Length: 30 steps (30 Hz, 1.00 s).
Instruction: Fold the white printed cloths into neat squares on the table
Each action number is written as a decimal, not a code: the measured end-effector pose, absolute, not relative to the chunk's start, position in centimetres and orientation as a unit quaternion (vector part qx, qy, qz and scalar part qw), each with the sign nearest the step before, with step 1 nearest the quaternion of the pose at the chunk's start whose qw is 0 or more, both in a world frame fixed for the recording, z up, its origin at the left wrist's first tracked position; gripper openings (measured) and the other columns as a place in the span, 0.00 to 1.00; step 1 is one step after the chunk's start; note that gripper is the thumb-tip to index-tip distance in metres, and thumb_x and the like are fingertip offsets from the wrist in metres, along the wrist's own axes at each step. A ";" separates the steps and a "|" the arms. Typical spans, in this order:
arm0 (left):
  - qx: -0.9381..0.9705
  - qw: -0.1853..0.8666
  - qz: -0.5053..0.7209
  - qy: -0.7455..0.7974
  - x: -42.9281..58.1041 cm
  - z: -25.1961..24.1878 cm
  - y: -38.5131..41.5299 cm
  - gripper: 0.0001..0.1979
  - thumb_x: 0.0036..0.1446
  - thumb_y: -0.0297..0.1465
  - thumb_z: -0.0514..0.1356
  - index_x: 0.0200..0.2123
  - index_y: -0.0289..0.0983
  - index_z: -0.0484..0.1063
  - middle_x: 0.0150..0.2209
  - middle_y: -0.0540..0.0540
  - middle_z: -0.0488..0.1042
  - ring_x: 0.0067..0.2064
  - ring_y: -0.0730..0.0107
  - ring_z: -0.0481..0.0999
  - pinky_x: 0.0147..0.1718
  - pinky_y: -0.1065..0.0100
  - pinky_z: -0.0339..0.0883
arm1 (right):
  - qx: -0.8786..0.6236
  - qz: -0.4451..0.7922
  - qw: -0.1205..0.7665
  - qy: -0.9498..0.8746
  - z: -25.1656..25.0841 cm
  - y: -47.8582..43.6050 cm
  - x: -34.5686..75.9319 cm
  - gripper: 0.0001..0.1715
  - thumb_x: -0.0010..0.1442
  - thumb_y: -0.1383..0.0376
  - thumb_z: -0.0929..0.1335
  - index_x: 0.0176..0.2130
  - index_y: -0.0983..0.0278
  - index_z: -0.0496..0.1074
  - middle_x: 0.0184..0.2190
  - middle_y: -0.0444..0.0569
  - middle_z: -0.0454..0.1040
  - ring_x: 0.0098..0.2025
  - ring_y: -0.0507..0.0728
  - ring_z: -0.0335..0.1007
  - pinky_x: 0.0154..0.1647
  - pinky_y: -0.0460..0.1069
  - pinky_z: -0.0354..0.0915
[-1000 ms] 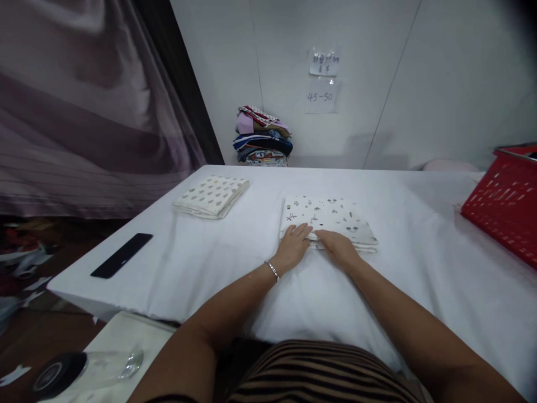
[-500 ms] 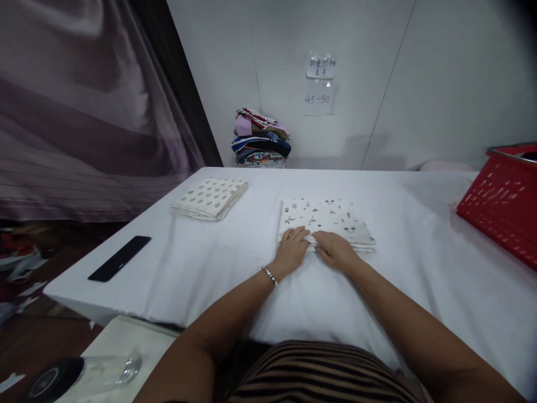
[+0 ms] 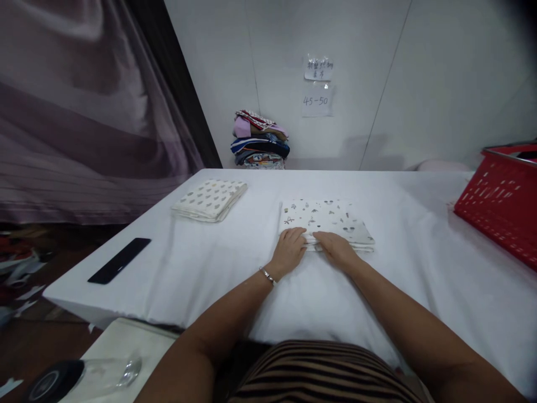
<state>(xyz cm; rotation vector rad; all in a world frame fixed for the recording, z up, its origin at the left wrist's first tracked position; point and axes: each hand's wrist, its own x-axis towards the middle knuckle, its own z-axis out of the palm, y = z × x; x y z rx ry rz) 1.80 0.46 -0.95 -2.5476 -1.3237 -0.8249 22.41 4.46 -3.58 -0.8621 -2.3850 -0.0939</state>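
Note:
A white folded cloth (image 3: 325, 215) with a small dark print lies flat on the white-covered table (image 3: 226, 263) in front of me. My left hand (image 3: 288, 250), with a silver bracelet at its wrist, closes on the near edge of the cloth, fingers over the top. Close beside it, my right hand (image 3: 335, 250) grips the same edge near its middle, thumb low against the layers. Parts of both thumbs and the fingertips' undersides are hidden. Farther left lies another folded cloth (image 3: 212, 198) with rows of grey shapes, untouched.
A black phone-like slab (image 3: 119, 260) lies by the table's left edge. At the right stands a red basket (image 3: 499, 201). Folded fabrics (image 3: 260, 140) are stacked against the wall. A clear bottle with a dark cap (image 3: 59, 380) rests on a lower surface at the front left.
Both hands stay at the near edge of the cloth with hardly any movement. The view has shifted very slightly.

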 end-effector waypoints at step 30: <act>-0.871 0.106 -0.183 -0.443 1.0 -1.1 0.5 0.13 0.60 0.27 0.53 0.49 0.39 0.64 0.48 0.45 0.72 0.51 0.65 0.68 0.54 0.58 0.55 | -0.281 -0.063 0.277 -0.917 -3.9 4.5 22.9 0.22 0.63 0.70 0.58 0.56 0.66 0.62 0.52 0.57 0.70 0.54 0.59 0.65 0.51 0.58 0.65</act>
